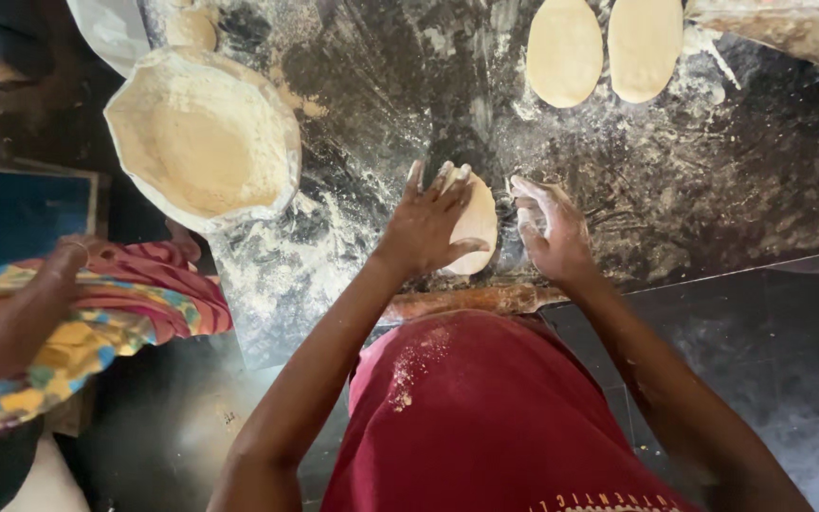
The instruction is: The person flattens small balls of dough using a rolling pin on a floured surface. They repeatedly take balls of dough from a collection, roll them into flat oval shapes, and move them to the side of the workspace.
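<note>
My left hand lies flat on a small pale dough piece on the dark floured slab, its fingers spread over the dough's left side. Just to the right of the dough, my right hand is dusted with flour, fingers loosely apart, nothing held in it. A wooden rolling pin lies along the slab's near edge, just below both hands. Two flattened oval dough pieces rest at the far side of the slab.
A large white bowl of flour sits at the left of the slab. At the far left, another person in colourful striped cloth has an arm in view. A dark floor lies at lower right.
</note>
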